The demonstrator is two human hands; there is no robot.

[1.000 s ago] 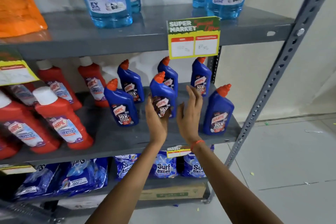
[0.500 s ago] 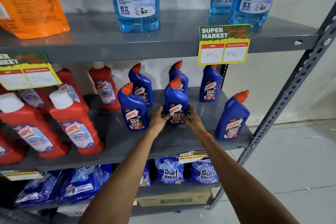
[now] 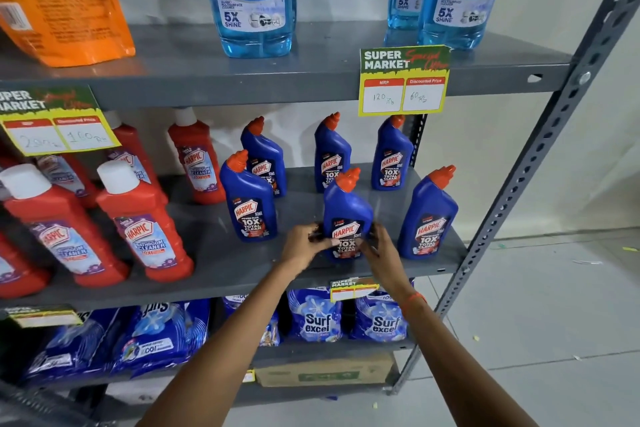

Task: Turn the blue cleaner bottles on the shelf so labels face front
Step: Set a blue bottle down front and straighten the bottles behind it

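Six blue bottles on the middle shelf [image 3: 221, 263]; the one I hold [image 3: 347, 215] stands front centre, label facing me. My left hand [image 3: 303, 246] and right hand [image 3: 379, 250] have fingers clasped round its base. Risks: it sits near the shelf lip, so a jerky release could tip it off; my right elbow swinging out could knock the neighbour bottle [image 3: 427, 215] just beside it.

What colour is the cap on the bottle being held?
Orange-red cap on the blue bottle, head view.
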